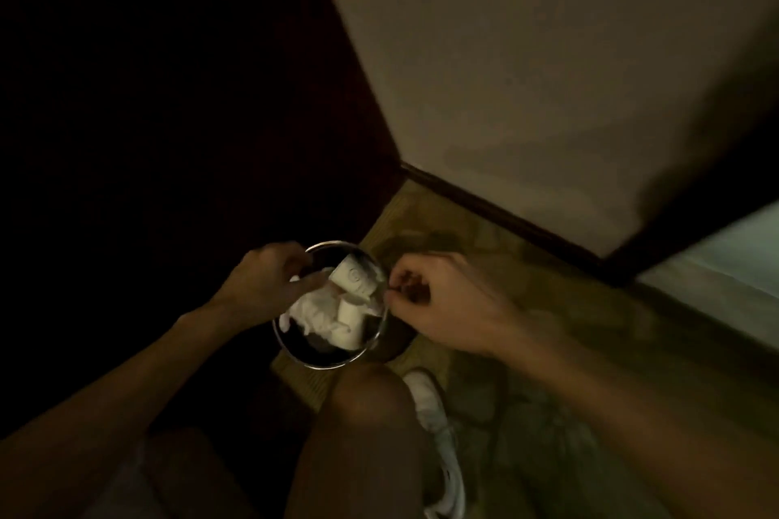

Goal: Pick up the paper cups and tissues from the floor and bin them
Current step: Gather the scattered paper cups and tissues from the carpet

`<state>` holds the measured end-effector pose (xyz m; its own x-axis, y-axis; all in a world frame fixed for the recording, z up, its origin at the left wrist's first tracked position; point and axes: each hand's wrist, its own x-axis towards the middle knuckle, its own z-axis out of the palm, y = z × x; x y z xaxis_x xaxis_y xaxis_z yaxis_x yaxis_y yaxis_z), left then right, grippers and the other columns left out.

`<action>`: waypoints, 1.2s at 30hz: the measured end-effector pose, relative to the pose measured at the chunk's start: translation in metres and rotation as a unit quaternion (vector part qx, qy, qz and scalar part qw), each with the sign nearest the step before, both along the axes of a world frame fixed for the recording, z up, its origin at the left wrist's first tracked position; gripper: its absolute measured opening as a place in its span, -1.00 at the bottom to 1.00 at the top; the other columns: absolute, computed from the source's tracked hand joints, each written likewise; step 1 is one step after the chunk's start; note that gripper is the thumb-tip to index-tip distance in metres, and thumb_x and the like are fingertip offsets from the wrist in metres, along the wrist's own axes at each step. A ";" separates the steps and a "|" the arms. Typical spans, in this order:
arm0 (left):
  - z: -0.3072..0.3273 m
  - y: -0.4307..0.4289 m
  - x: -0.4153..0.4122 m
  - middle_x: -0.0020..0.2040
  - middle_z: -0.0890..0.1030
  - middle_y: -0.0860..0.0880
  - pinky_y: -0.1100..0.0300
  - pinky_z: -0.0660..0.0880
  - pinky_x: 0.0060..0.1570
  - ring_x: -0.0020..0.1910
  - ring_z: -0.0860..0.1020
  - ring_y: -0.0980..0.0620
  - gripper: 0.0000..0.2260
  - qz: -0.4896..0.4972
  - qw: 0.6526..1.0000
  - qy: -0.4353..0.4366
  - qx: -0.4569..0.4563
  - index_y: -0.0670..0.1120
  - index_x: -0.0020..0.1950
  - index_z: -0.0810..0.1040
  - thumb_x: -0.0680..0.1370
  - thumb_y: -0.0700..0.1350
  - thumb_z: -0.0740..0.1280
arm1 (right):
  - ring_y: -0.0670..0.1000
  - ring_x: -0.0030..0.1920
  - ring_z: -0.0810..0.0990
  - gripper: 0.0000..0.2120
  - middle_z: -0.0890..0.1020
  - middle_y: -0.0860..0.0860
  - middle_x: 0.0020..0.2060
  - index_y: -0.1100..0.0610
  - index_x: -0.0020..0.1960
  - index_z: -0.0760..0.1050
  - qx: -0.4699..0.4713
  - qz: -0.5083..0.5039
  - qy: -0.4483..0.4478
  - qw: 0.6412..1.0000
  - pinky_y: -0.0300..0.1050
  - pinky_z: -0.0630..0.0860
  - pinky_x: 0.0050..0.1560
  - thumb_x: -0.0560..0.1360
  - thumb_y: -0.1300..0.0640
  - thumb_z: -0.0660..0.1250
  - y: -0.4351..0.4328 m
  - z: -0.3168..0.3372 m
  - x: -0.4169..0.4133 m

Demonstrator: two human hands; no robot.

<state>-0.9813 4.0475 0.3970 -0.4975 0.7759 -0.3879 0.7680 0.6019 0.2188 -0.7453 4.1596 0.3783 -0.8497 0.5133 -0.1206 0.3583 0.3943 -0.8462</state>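
The room's left side is too dark to make out. The fingertips of the left hand [269, 282] are lost among the tissues [312, 310] in the bin [324, 367]. The right hand [438, 299] is blurred; whether it pinches anything is unclear. The mark on the cup [354, 280] is unreadable. The knee [366, 405] hides part of the shoe [425, 400].

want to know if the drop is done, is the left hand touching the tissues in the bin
Cannot tell. In the head view the left hand overlaps the tissues in the bin, but dim blur hides contact or gap.
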 end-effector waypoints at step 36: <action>0.092 -0.042 1.168 -0.40 0.50 0.12 0.28 0.34 -0.33 -0.35 0.50 0.16 -0.76 -0.696 0.617 -0.162 -0.330 0.03 -0.23 0.51 0.58 0.11 0.33 | -0.14 0.01 0.57 -0.77 0.59 -0.16 0.01 -0.08 0.11 0.43 -0.437 -0.837 0.015 0.328 -0.02 0.56 0.12 0.51 -0.10 0.36 -0.342 0.122 0.922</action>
<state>0.1866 4.0054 0.4892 0.6595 -0.0165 -0.7515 0.6213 -0.5507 0.5574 0.1763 3.8179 0.5005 0.5283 0.0443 -0.8479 -0.5598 -0.7326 -0.3871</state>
